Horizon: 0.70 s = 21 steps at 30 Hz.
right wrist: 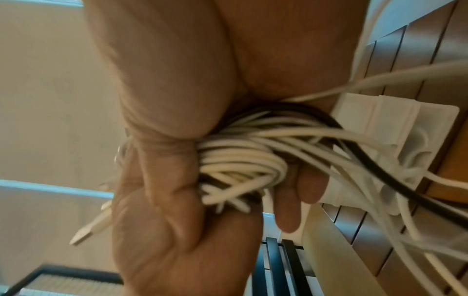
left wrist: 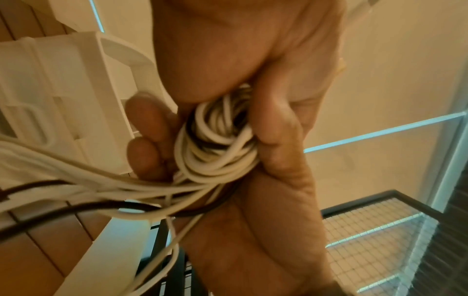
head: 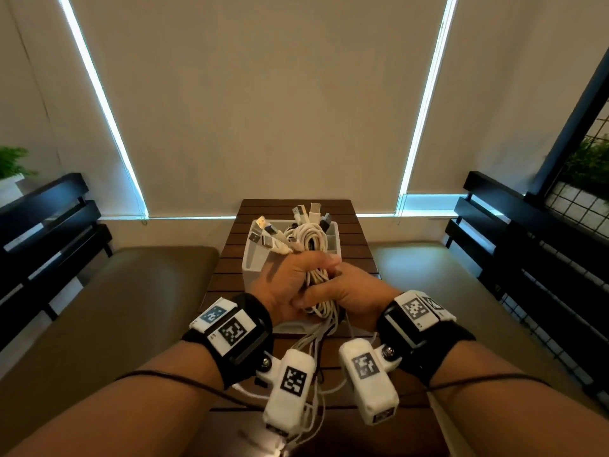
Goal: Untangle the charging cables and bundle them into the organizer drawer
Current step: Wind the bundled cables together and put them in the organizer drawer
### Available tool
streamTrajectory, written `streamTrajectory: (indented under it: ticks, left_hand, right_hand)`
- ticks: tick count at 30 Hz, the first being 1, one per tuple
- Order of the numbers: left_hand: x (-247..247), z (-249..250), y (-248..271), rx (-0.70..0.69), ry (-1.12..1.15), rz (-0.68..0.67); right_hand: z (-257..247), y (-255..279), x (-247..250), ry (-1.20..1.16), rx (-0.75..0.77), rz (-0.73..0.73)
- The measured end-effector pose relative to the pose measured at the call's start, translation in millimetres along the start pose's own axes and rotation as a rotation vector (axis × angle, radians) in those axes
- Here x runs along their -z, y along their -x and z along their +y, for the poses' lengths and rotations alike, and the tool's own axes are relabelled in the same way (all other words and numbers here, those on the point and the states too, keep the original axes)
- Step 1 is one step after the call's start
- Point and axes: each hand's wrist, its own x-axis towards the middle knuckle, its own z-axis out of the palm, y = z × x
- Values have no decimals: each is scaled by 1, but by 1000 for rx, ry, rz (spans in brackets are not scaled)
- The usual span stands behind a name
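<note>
Together the left hand (head: 286,285) and right hand (head: 352,293) clench the cable bundle (head: 315,258), hiding the organizer's (head: 253,255) interior.

Beige roller blinds (head: 257,103) cover the windows ahead, with thin strips of cold daylight (head: 99,94) glowing along their edges and beneath them. A dark slatted wooden worktop (head: 230,258) stands in the middle, flanked by olive cushioned benches (head: 131,291) with black slatted backrests (head: 43,209). To the right stands a black wire-grid panel (head: 573,206); green plants (head: 13,163) sit at both sides
</note>
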Motion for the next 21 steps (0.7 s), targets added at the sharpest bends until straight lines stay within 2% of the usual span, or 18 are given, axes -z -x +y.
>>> streamTrajectory:
  ticks: [2, 6, 10, 13, 16, 21]
  left_hand:
    - [1, 0, -1, 4, -35, 26]
    - [2, -1, -3, -76, 9, 18]
    - [4, -1, -5, -14, 86, -98]
    - [7, -8, -7, -13, 79, -83]
    - [8, -14, -7, -24, 50, -80]
    - [5, -11, -4, 32, 19, -141]
  right_hand:
    - [0, -2, -1, 59, 19, 61]
    - [-1, -1, -2, 73, 65, 131]
    - [4, 0, -6, 83, 45, 145]
    - [4, -5, -4, 214, 24, 178]
    - [1, -7, -5, 337, 12, 161]
    - [8, -5, -8, 267, -53, 112]
